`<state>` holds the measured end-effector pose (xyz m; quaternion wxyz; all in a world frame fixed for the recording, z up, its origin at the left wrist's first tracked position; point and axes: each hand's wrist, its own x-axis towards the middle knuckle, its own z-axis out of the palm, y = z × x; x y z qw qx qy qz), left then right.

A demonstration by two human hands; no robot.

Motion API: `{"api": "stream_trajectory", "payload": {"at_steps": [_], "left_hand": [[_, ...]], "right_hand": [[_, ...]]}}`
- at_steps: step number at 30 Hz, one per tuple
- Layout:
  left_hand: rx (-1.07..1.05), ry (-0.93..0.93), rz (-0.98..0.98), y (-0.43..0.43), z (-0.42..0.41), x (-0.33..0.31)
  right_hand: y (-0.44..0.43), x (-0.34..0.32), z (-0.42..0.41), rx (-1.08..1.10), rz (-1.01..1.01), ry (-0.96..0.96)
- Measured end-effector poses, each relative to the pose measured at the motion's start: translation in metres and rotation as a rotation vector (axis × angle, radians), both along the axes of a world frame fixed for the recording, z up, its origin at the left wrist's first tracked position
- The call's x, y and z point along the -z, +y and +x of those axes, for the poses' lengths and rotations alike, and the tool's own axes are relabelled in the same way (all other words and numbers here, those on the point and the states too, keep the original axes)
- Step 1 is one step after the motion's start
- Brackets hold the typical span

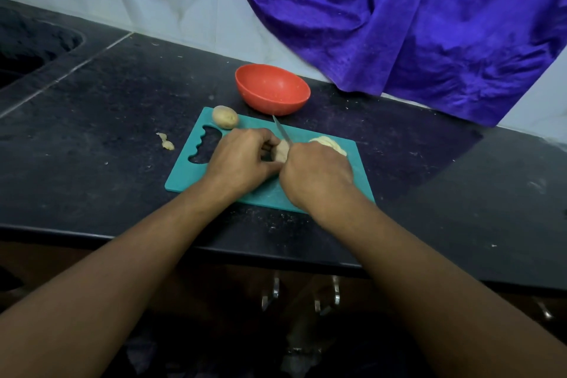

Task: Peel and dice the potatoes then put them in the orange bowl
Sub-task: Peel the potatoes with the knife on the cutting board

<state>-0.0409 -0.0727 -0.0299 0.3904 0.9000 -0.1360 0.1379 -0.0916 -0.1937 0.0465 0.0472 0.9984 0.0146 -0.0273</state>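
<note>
On the teal cutting board (356, 169) my left hand (242, 156) grips a pale potato piece (282, 152), fingers curled over it. My right hand (316, 175) holds a knife (281, 131) whose blade points away toward the bowl and crosses the potato piece; the handle is hidden in my fist. A pile of cut potato (329, 143) lies just behind my right hand. A whole unpeeled potato (225, 116) sits at the board's far left corner. The orange bowl (271, 89) stands beyond the board.
A scrap of potato peel (165, 142) lies on the black counter (107, 107) left of the board. A sink cutout (27, 52) is at the far left. Purple cloth (399, 15) hangs over the wall behind. The counter's front edge runs below the board.
</note>
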Motion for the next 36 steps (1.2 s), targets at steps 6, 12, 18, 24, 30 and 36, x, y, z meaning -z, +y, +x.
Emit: {"api": "stream_trajectory", "payload": {"at_steps": [6,12,18,24,30,36], "left_hand": [[0.008,-0.020,0.009,0.000,0.000,0.000],[-0.003,0.016,-0.037,0.000,0.002,0.001],[-0.030,0.038,-0.054,-0.001,0.003,0.000],[-0.036,0.042,-0.053,0.000,0.003,0.000],[-0.025,0.034,-0.016,0.000,0.001,0.001],[0.005,0.022,0.042,0.001,-0.001,0.001]], "right_hand": [[-0.005,0.012,-0.012,0.037,0.001,0.020],[-0.009,0.019,-0.017,0.036,-0.013,0.030],[-0.030,0.025,-0.027,0.053,-0.016,0.056],[-0.048,0.021,-0.023,0.105,0.172,0.156],[-0.077,0.004,-0.010,0.206,0.505,0.140],[-0.074,-0.030,-0.014,0.179,0.486,0.034]]}}
